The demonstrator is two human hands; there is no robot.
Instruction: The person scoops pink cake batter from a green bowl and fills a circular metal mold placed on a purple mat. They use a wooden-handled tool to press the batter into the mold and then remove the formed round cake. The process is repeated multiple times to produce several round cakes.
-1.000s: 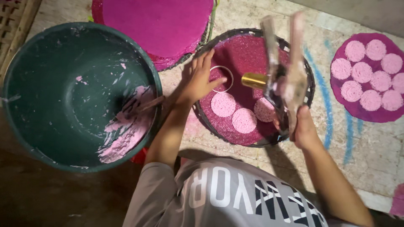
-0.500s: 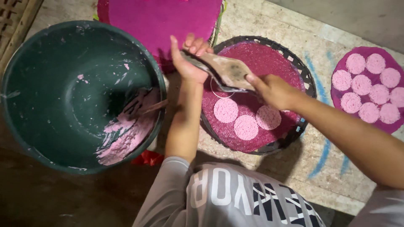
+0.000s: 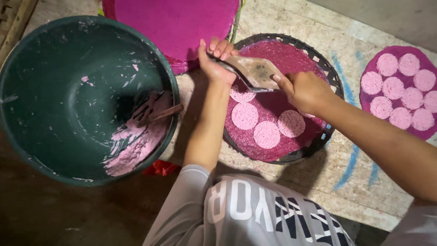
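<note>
Spreading pink paste: left hand (image 3: 214,64) and right hand (image 3: 304,90) both grip flat grey scraper (image 3: 257,73) over round woven tray (image 3: 330,77); three pink discs (image 3: 266,134) finished, fourth underway, tray half bare.

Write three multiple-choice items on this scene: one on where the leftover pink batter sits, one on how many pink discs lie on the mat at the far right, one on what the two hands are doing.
1. Where is the pink batter?
A. in the green basin
B. on the floor
C. on the far-right mat

2. How many pink discs lie on the far-right mat?
A. three
B. seven
C. twelve

3. What are the left hand and right hand doing?
A. resting apart
B. both gripping the flat scraper over the woven tray
C. lifting the basin

Answers: 1 A, batter clings to the basin's lower wall; 2 B, seven discs are countable; 3 B, each hand holds one end.
</note>
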